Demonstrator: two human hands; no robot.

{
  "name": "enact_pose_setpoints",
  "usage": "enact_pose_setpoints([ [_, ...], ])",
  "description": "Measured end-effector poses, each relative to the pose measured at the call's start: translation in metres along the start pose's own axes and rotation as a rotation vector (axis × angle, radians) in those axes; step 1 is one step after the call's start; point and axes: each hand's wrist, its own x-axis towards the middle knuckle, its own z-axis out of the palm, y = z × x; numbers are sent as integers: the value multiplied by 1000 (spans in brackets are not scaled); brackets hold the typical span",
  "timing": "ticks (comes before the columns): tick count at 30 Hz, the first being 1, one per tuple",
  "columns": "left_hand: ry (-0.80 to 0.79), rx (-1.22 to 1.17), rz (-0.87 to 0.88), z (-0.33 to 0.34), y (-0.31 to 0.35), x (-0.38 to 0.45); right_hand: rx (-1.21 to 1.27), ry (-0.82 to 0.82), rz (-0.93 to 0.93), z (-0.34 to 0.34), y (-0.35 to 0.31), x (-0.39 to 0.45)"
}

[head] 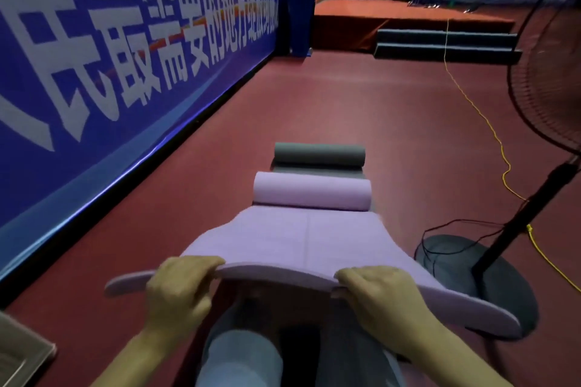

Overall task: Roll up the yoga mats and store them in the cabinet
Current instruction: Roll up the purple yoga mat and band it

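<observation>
A purple yoga mat (301, 236) lies lengthwise on the red floor in front of me, its far end rolled into a cylinder (311, 191). Its near edge is lifted off the floor and bowed upward. My left hand (179, 289) grips that edge left of centre, fingers curled over the top. My right hand (377, 295) grips the same edge right of centre. Beyond the purple roll lies a grey yoga mat (319, 154), also partly rolled, with a short flat strip showing. No cabinet is clearly in view.
A blue banner wall (110, 72) runs along the left. A standing fan with a round black base (490, 286) and a tilted pole (528, 214) stands close on the right, with black and yellow cables (490, 132) trailing on the floor. My knees are below the mat edge.
</observation>
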Motion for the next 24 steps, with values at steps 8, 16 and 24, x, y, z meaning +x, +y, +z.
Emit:
enact_pose_setpoints([
  [8, -267, -53, -78, 1, 18, -17, -14, -194, 167, -2, 14, -8],
  [16, -417, 23, -119, 5, 10, 7, -136, -553, 262, -29, 21, -9],
  [24, -330, -1, 144, -34, 5, -6, 28, -177, 126, -54, -4, -69],
])
